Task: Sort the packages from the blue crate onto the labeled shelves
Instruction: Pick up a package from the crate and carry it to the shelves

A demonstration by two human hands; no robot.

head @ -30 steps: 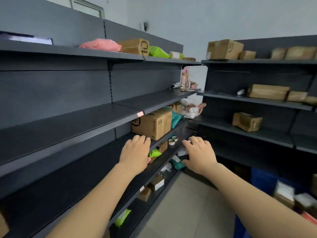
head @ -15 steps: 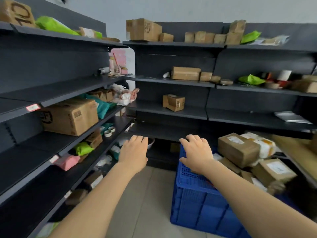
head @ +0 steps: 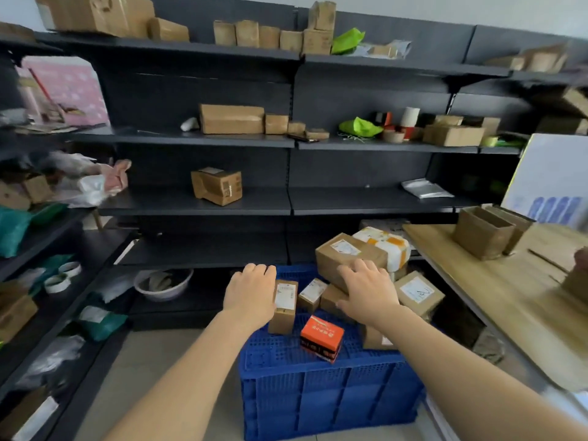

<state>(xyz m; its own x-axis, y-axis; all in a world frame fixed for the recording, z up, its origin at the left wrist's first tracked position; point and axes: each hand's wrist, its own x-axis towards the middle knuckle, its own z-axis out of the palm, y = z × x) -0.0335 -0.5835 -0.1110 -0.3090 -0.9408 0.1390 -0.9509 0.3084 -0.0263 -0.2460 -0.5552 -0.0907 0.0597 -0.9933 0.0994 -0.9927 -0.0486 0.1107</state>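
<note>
A blue crate [head: 324, 393] stands on the floor, piled with cardboard packages. My left hand [head: 251, 292] hovers over its left rim, fingers relaxed, beside an upright narrow brown box [head: 284, 308] with a white label. My right hand [head: 367, 291] is spread open above a large brown box [head: 345, 254] and smaller ones beneath. An orange box [head: 322, 338] lies near the crate's front. A white and orange parcel [head: 386, 245] lies behind the large box. Neither hand holds anything.
Dark shelves [head: 197, 203] with boxes and green bags fill the back wall and the left side. A wooden table [head: 496, 294] with open cartons stands at the right. A bowl [head: 163, 283] rests on the lowest shelf. Bare floor lies left of the crate.
My view has swung right from the left shelves to the crate. Both hands, still open, now reach over the packages in it.
</note>
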